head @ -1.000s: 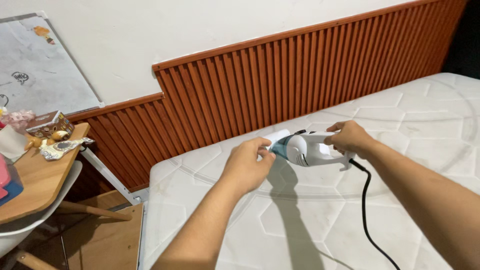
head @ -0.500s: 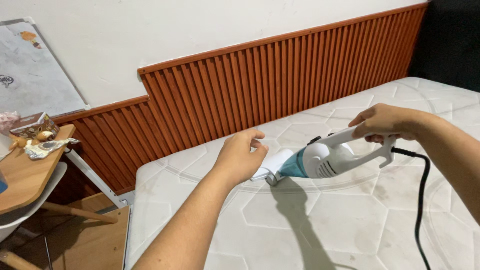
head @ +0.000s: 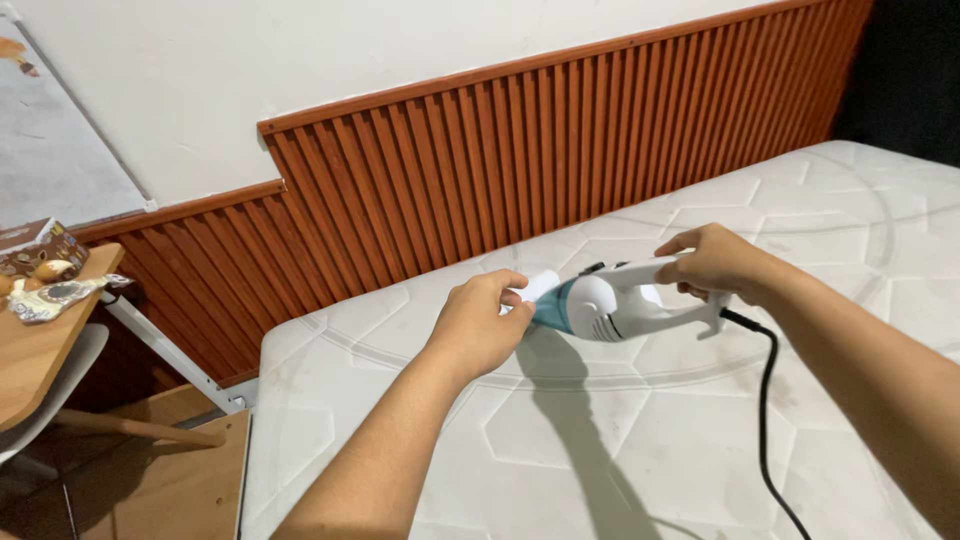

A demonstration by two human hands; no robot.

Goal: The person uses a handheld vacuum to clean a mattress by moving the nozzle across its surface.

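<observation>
A white and teal hand-held vacuum cleaner [head: 605, 302] is held above a bare white quilted mattress [head: 620, 440]. My right hand [head: 712, 262] grips its handle at the rear, and a black cord [head: 765, 400] trails from there toward me. At the front end, my left hand [head: 482, 320] pinches the white nozzle [head: 540, 285] with thumb and fingers. The vacuum casts a dark shadow on the mattress below it.
A ribbed reddish-brown wood panel [head: 520, 170] lines the wall behind the mattress. At the left stand a wooden table [head: 40, 350] with a small box and wrappers, a white chair seat [head: 50, 395] under it, and a whiteboard [head: 50, 150] on the wall.
My left hand was off the vacuum half a second ago and has come back onto the nozzle. My right hand has brought the vacuum left and leveled it.
</observation>
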